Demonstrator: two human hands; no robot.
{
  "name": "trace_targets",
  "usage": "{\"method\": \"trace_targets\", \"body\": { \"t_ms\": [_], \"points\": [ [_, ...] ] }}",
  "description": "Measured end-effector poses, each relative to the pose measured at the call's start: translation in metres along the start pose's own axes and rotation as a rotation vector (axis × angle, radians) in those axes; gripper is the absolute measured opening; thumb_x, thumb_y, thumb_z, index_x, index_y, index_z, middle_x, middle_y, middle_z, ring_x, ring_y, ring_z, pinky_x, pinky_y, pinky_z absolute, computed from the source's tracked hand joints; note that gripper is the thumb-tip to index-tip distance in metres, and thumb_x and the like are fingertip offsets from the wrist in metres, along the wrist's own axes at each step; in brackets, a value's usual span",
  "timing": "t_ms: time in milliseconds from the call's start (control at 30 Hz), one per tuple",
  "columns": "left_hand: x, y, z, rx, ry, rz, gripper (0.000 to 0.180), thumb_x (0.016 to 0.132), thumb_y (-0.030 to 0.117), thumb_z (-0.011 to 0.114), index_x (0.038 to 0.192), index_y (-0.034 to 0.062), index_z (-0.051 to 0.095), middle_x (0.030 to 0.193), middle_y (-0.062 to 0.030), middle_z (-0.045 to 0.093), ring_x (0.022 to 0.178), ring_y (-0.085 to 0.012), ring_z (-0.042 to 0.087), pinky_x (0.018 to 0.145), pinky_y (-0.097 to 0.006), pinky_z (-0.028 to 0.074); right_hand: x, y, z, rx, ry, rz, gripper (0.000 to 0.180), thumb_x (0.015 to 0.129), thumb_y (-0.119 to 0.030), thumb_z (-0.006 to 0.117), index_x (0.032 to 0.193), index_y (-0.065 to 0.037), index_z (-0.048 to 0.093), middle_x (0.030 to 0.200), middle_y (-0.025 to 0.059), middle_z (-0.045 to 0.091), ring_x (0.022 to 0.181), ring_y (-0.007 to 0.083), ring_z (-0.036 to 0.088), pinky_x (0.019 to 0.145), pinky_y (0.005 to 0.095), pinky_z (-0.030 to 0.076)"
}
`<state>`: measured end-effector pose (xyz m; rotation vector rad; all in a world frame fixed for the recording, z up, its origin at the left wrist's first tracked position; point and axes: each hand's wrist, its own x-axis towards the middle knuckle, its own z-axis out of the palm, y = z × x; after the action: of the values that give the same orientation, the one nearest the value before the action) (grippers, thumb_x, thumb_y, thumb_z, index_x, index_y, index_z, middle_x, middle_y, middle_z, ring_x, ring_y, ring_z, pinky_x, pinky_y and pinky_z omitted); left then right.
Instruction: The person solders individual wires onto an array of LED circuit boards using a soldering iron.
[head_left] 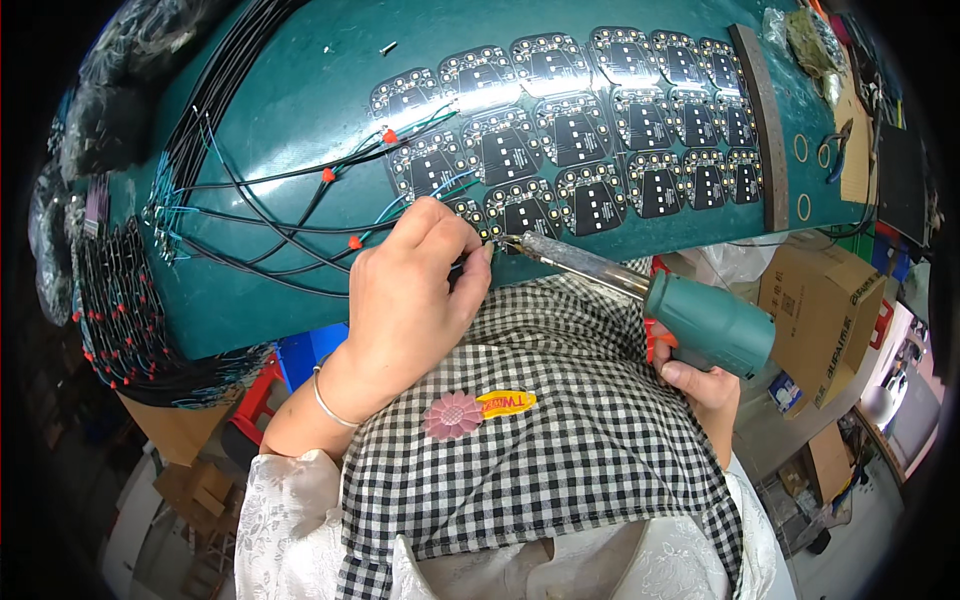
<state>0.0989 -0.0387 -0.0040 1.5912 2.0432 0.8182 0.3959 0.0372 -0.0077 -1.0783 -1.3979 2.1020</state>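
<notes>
My left hand (pixel 415 285) is closed in a pinch at the near edge of a panel of black circuit boards (pixel 590 205). A black cable (pixel 322 291) runs from the left to this hand, and its held end is mostly hidden by the fingers. My right hand (pixel 700 385) grips a teal soldering gun (pixel 710 325) with a red trigger. The gun's metal barrel points left, and its tip (pixel 512 241) is right beside my left fingertips, at the boards' near edge. Other black cables with red tags (pixel 355 242) reach the boards' left side, their blue and green wires lying over them.
A metal bar (pixel 762 130) lies along the panel's right end. Beyond it are rings (pixel 803 207) and blue-handled pliers (pixel 838 150). Bundled black cables (pixel 225 70) lie at the left, more hang with red tags (pixel 120 310). A cardboard box (pixel 820 320) stands to the right.
</notes>
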Motion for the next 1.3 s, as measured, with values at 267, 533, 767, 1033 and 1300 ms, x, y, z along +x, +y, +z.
{"method": "trace_targets", "body": {
  "t_ms": [267,533,767,1033,1300],
  "points": [
    [0.001,-0.002,0.005,0.041,0.009,-0.019,0.013,0.073,-0.002,0.07,0.074,0.0035,0.058,0.074,-0.0043,0.055,0.052,-0.0147,0.05,0.047,-0.028,0.04,0.005,0.007,-0.004,-0.127,-0.077,-0.132,0.025,0.07,-0.001,0.072,0.093,0.004,0.063,0.081,0.0098,0.064,0.069,0.0179,0.059,0.062,0.0312,0.048],
    [0.001,-0.003,0.006,0.044,0.014,-0.004,0.016,0.073,0.003,0.071,0.073,0.0067,0.055,0.075,-0.0045,0.054,0.052,-0.0243,0.057,0.045,-0.036,0.045,-0.003,0.002,-0.001,0.112,0.092,-0.038,0.048,0.068,-0.008,0.078,0.108,0.01,0.061,0.085,0.0131,0.064,0.065,0.0177,0.059,0.058,0.028,0.05],
    [0.001,-0.002,0.005,0.057,0.011,-0.003,0.016,0.073,0.003,0.071,0.073,0.0066,0.055,0.075,-0.0046,0.054,0.053,-0.0246,0.057,0.045,-0.037,0.045,0.009,0.006,0.0,0.213,0.118,-0.183,0.066,0.068,-0.014,0.078,0.121,0.014,0.05,0.078,0.013,0.059,0.052,0.0162,0.055,0.042,0.0257,0.046],
    [-0.003,0.012,-0.043,0.243,-0.112,0.045,0.022,0.073,0.014,0.078,0.088,0.0045,0.064,0.082,-0.0066,0.061,0.066,-0.0272,0.062,0.056,-0.035,0.049,0.032,-0.001,0.004,0.226,0.025,-0.233,0.069,0.068,-0.018,0.078,0.123,0.013,0.048,0.073,0.0111,0.056,0.054,0.0172,0.054,0.046,0.0259,0.046],
    [-0.004,-0.037,-0.131,0.77,0.04,-0.144,0.023,0.082,0.023,0.071,0.093,0.0034,0.063,0.084,-0.0105,0.062,0.067,-0.0333,0.061,0.057,-0.04,0.047,0.041,0.001,-0.014,0.226,-0.001,-0.323,0.07,0.073,-0.013,0.077,0.127,0.013,0.043,0.078,0.0138,0.058,0.054,0.017,0.054,0.047,0.0278,0.048]
  ]
}}
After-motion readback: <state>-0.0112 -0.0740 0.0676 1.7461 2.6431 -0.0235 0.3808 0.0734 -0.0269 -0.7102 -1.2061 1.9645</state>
